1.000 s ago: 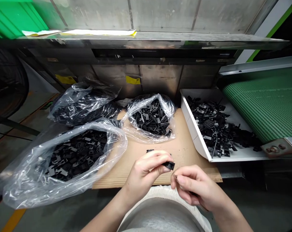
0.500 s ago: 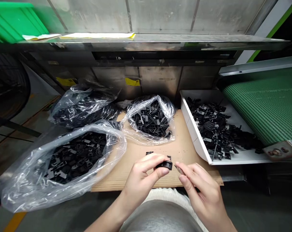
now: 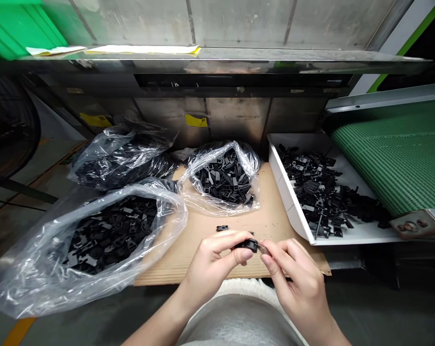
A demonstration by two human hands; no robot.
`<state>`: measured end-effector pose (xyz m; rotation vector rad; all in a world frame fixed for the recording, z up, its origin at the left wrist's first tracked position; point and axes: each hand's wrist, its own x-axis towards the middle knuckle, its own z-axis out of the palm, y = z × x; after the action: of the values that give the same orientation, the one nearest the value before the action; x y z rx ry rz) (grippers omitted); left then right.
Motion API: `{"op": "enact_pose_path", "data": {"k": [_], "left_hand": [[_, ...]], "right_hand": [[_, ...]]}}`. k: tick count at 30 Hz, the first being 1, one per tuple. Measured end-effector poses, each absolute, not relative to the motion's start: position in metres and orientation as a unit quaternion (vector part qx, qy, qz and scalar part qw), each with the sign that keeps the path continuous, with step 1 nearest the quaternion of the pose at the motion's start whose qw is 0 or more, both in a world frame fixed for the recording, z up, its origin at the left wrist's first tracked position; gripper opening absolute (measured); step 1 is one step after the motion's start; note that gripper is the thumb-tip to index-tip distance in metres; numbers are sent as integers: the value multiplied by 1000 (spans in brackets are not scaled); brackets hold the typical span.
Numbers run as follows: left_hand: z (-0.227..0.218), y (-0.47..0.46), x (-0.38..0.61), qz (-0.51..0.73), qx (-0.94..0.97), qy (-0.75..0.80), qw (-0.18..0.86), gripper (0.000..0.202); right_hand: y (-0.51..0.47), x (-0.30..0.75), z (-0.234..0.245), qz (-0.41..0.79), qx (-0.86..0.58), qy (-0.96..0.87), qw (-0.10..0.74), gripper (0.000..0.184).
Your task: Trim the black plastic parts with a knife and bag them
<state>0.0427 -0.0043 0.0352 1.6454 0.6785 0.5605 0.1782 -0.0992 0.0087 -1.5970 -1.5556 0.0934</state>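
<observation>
Between the thumb and fingers of my left hand [image 3: 212, 262] is a small black plastic part [image 3: 249, 244] with a rounded end. My right hand [image 3: 297, 271] pinches a small thin greyish piece [image 3: 262, 249], perhaps a blade; its kind is too small to make out. The tip of that piece is at the right end of the black part, seemingly touching it. Another small black part [image 3: 222, 228] lies on the cardboard just beyond my left hand, and one more is mostly hidden behind my fingers.
Clear plastic bags of black parts, one on the left [image 3: 109, 235] and one in the middle [image 3: 224, 178], stand open. A further bag [image 3: 124, 158] lies behind. On the right are a white tray [image 3: 293, 211] of black parts and a green conveyor belt [image 3: 401, 149]. Cardboard [image 3: 199, 223] covers the worktop.
My right hand has moved slightly left, bringing the thin piece from just apart up to the black part. My left hand keeps its hold. The view has shifted a little.
</observation>
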Motion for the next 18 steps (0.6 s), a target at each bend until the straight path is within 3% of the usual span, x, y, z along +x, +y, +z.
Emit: {"op": "enact_pose_path", "data": {"k": [5, 11, 18], "left_hand": [[36, -8, 43, 214, 623, 270, 702, 11], [35, -6, 42, 215, 575, 281, 738, 14], [34, -7, 35, 187, 547, 304, 758, 22]], "right_hand": [[-96, 183, 5, -31, -655, -595, 465, 24], [-99, 186, 9, 107, -655, -558, 499, 22], [-111, 186, 0, 185, -687, -497, 497, 18]]}}
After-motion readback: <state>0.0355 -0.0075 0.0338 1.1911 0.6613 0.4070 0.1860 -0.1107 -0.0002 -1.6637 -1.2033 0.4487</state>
